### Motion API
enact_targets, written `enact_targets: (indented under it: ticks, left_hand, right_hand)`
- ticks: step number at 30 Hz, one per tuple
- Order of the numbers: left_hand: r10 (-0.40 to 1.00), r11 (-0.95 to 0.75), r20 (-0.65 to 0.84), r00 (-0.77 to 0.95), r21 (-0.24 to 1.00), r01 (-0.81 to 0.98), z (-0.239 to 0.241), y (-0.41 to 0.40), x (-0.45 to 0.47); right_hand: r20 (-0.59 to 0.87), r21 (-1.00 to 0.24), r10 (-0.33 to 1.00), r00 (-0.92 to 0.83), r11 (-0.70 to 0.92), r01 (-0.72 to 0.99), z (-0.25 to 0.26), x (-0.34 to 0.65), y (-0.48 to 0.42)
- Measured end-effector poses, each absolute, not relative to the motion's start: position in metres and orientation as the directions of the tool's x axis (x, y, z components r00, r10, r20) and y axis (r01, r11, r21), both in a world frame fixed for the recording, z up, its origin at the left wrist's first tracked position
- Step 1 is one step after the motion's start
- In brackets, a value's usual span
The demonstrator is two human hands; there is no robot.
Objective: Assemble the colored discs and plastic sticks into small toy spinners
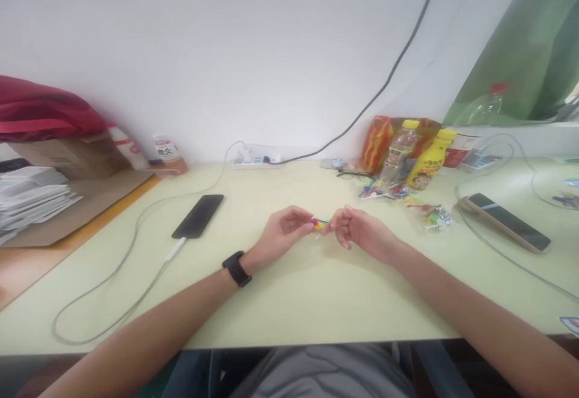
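Above the middle of the pale table, a small colourful plastic piece with red, yellow, blue and white parts sits between my two hands. My left hand, below a black wristwatch, pinches its red end between thumb and fingers. From the other side, my right hand has its curled fingertips at the blue, stick-like part. The fingers hide some of the piece, so its exact kind is unclear. Right of my right hand lies a clear bag of small coloured parts, with another bag of colourful bits behind it.
A black phone on a white cable lies left; another phone rests right. Bottles, including a yellow one, stand at the back right. Stacked white boxes are far left. A power strip lies by the wall.
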State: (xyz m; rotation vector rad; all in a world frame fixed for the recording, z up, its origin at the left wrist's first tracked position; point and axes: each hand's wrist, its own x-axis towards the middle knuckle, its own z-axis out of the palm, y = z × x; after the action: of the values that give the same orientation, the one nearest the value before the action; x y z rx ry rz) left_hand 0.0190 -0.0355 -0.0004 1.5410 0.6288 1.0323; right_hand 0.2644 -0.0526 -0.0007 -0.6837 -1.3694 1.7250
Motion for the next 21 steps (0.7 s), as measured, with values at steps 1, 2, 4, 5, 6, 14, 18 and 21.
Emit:
enact_targets:
  ticks: [1, 2, 4, 5, 6, 14, 18, 21]
  left_hand:
    - [0.836, -0.235, 0.272, 0.477, 0.962, -0.138, -0.0003, -0.0357, 0.0190]
    - [0.837, -0.233, 0.269, 0.477, 0.963, -0.135, -0.0002, -0.0359, 0.0191]
    - [0.840, -0.230, 0.262, 0.475, 0.965, -0.125, 0.0000, -0.0364, 0.0191]
    - [0.841, -0.228, 0.258, 0.475, 0.966, -0.120, 0.0001, -0.0366, 0.0191]
    - [0.841, -0.226, 0.255, 0.478, 0.967, -0.117, 0.0000, -0.0367, 0.0191]
    - [0.828, -0.225, 0.257, 0.498, 0.966, -0.126, -0.0010, -0.0358, 0.0192]
    - [0.829, -0.217, 0.249, 0.501, 0.968, -0.123, -0.0003, -0.0366, 0.0192]
    - [0.827, -0.216, 0.248, 0.505, 0.969, -0.122, -0.0007, -0.0369, 0.0192]
  right_hand:
    - [0.070, -0.961, 0.851, -0.520, -0.081, -0.263, -0.0005, 0.2643, -0.0529]
    - [0.072, -0.961, 0.853, -0.517, -0.080, -0.265, -0.0001, 0.2642, -0.0532]
    - [0.076, -0.960, 0.857, -0.509, -0.075, -0.269, 0.0008, 0.2639, -0.0537]
    - [0.077, -0.960, 0.861, -0.503, -0.072, -0.270, 0.0014, 0.2639, -0.0539]
    - [0.079, -0.960, 0.865, -0.495, -0.068, -0.271, 0.0019, 0.2638, -0.0541]
    - [0.076, -0.957, 0.881, -0.468, -0.067, -0.281, 0.0046, 0.2631, -0.0553]
    - [0.084, -0.957, 0.881, -0.465, -0.059, -0.285, 0.0048, 0.2631, -0.0555]
    - [0.083, -0.957, 0.883, -0.462, -0.058, -0.283, 0.0042, 0.2635, -0.0549]
